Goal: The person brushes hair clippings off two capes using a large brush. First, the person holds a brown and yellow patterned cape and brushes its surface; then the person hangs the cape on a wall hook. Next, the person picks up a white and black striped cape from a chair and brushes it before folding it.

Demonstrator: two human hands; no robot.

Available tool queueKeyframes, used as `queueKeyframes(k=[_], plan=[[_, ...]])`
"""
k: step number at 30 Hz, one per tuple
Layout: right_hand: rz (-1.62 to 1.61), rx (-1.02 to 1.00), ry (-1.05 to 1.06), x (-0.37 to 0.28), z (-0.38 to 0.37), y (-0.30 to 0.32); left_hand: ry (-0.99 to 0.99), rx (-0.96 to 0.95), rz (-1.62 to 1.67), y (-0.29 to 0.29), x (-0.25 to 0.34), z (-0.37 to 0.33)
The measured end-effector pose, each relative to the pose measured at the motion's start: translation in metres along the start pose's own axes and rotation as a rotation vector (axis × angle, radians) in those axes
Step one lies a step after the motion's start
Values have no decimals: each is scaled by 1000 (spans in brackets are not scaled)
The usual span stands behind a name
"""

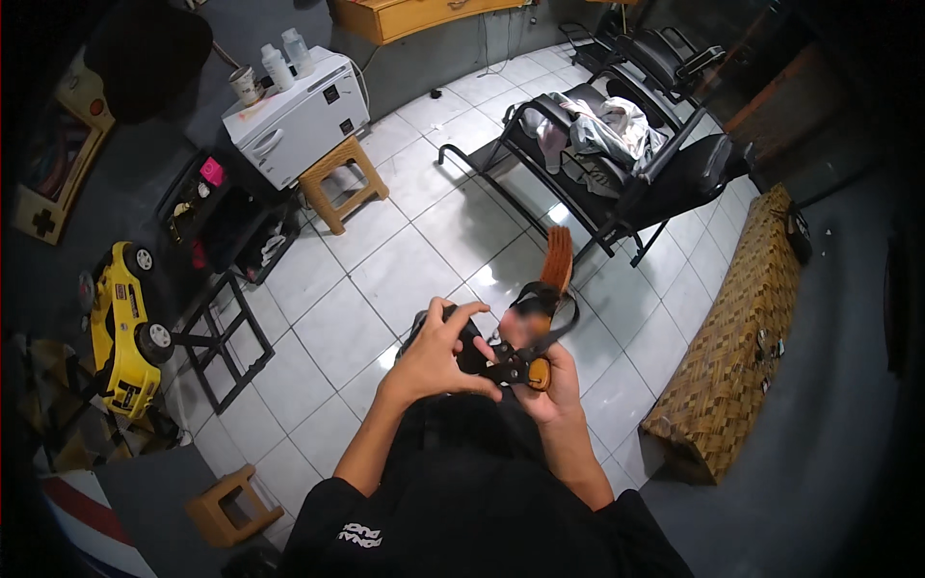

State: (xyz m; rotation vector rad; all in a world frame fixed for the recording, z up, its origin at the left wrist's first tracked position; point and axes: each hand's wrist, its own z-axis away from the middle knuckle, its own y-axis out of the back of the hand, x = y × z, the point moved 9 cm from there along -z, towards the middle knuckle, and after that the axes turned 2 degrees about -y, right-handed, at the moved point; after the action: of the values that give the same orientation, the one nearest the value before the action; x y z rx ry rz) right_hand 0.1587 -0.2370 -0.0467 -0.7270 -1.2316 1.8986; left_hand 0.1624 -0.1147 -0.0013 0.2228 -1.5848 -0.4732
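My right hand (pixel 551 393) is closed on a long orange-brown piece (pixel 557 258) with a ribbed far end and a rounded near end. Black straps with small round studs (pixel 511 370) are fixed to it, and one strap loops out to the right. What kind of thing it is I cannot make out. My left hand (pixel 434 354) curves around the black straps from the left, thumb at the studded part and index finger arched above. Part of the piece is blurred, and more black material shows behind my left fingers.
Beyond stands a black reclining chair (pixel 708 166) with crumpled cloth (pixel 617 130) on it. A woven bench (pixel 723 356) lines the right. At left are a small white fridge (pixel 306 116) with bottles, a stool (pixel 344 183), a black frame (pixel 224 339) and a yellow toy car (pixel 125 337).
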Motion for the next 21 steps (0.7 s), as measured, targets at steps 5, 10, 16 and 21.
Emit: queueKeyframes(k=[5, 10, 16, 21], plan=[[242, -16, 116, -10, -2, -29, -120, 81, -74, -20, -17, 1], [836, 3, 267, -35, 0, -14, -39, 212, 126, -8, -31, 1], [1332, -52, 358, -3, 0, 23, 277, 138, 594, -11, -39, -2], [1553, 89, 544, -15, -3, 33, 305, -184, 569, -12, -13, 2]])
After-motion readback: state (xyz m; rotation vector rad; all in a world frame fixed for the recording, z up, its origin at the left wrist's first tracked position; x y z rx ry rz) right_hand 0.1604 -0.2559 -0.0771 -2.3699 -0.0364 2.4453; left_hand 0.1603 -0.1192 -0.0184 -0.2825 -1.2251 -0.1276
